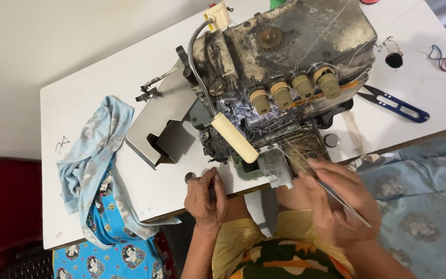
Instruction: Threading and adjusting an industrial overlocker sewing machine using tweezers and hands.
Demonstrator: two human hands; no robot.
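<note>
The right hand (339, 204) pinches a pair of long, thin steel tweezers (336, 195) between thumb and closed fingers, the tips aimed into the open front of the worn, lint-caked grey overlock sewing machine (285, 77) on the white table (89, 88). The tweezers look light, stiff and slippery, so a grip at mid-length seems best; the fine threads (298, 152) near the tips are soft and probably snap easily. The left hand (206, 196) rests at the table's front edge, fingers curled around something small and dark that cannot be made out. 4 cream ribbed tension knobs (292, 90) line the machine's front. Light blue printed fabric (96, 155) drapes over the table's left side, and blue-handled thread snips (396, 103) lie to the right.
</note>
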